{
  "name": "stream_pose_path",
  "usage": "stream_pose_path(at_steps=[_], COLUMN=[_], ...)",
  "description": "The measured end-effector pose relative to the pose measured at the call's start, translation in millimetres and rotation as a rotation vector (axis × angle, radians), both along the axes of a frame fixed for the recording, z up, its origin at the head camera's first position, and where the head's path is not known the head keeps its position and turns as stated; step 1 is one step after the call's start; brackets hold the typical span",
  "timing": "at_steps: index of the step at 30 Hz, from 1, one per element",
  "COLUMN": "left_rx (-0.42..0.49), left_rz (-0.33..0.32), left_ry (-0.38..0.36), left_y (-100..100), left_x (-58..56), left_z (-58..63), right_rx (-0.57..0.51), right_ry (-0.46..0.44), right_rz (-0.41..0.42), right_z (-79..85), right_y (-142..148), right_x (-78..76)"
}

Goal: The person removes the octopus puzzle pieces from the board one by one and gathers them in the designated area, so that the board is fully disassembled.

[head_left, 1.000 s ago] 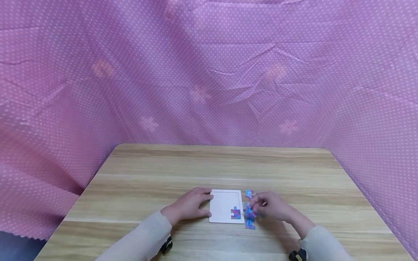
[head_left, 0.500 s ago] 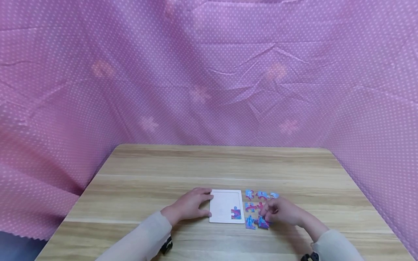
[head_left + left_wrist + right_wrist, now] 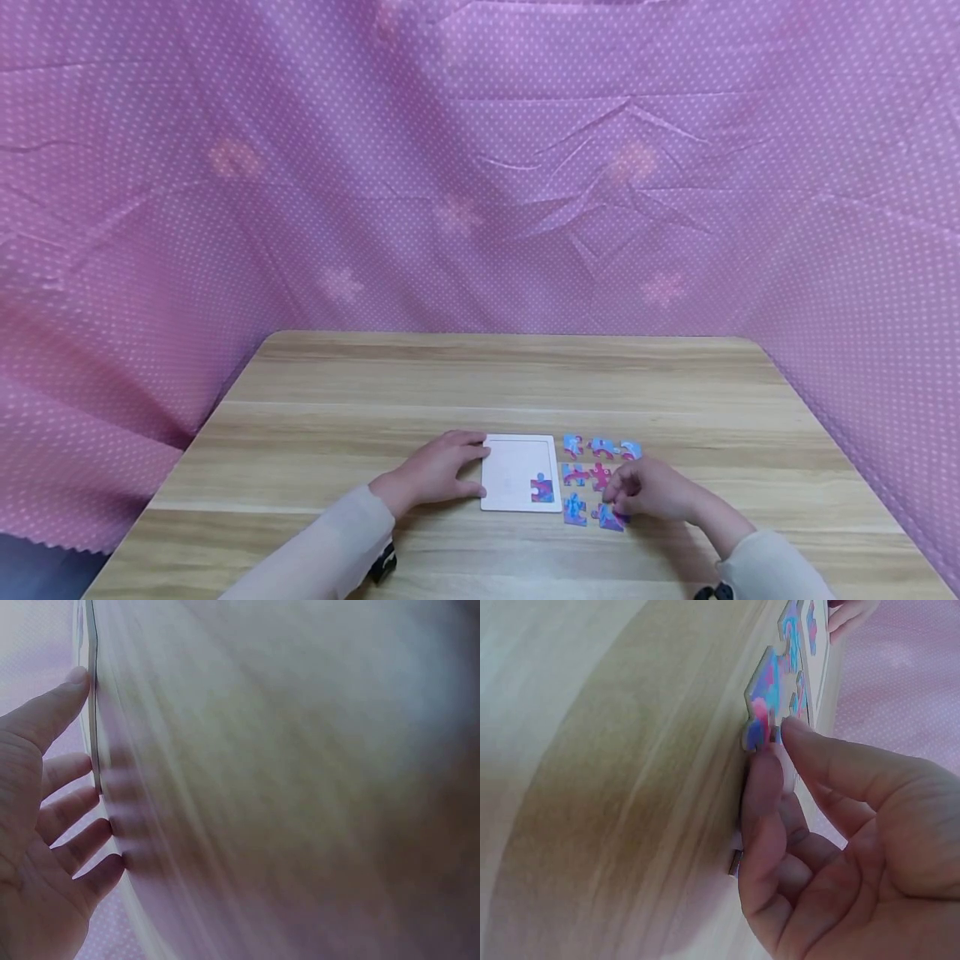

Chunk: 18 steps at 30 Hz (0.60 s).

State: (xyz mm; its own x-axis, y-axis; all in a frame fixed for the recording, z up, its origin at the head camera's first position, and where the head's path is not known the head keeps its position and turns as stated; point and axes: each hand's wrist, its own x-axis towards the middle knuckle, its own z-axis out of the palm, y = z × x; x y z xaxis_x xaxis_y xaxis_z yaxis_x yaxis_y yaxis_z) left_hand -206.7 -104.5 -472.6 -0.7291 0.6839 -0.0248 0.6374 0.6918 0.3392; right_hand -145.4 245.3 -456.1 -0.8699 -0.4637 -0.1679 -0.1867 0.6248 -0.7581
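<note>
In the head view a white puzzle tray (image 3: pixel 510 475) lies on the table, with one purple-blue puzzle piece (image 3: pixel 542 488) in its lower right corner. My left hand (image 3: pixel 433 471) rests at the tray's left edge, thumb and fingers spread and touching the rim. My right hand (image 3: pixel 652 490) is over the lower right of the loose pieces. Its thumb and forefinger pinch the edge of a blue and pink puzzle piece (image 3: pixel 763 697), which lies slightly turned; part of that piece is hidden by the fingers.
Several loose puzzle pieces (image 3: pixel 575 475) lie in rough rows close to the tray's right side. Another piece under the right hand shows only an edge (image 3: pixel 736 862). A wooden table (image 3: pixel 480 375) carries everything, and a pink dotted cloth (image 3: pixel 480 208) hangs around it.
My right hand has moved right, from the pieces beside the tray to the lower right ones. The piece at its fingertips has shifted slightly right and turned. The left hand stays put.
</note>
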Motion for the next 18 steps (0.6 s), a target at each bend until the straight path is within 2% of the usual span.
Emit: stream_pose_path(at_steps=[8, 12, 18], left_rx=[0.005, 0.005, 0.003], left_rz=[-0.002, -0.007, -0.012], left_ry=[0.005, 0.006, 0.01], left_y=[0, 0, 0], left_x=[0.7, 0.1, -1.0], left_z=[1.0, -0.1, -0.2], right_rx=[-0.013, -0.029, -0.123], right_ry=[0.023, 0.062, 0.093], right_rz=[-0.008, -0.012, -0.015], right_z=[5.1, 6.5, 0.7], right_y=[-5, -14, -34], right_x=[-4.0, -7.2, -12.4])
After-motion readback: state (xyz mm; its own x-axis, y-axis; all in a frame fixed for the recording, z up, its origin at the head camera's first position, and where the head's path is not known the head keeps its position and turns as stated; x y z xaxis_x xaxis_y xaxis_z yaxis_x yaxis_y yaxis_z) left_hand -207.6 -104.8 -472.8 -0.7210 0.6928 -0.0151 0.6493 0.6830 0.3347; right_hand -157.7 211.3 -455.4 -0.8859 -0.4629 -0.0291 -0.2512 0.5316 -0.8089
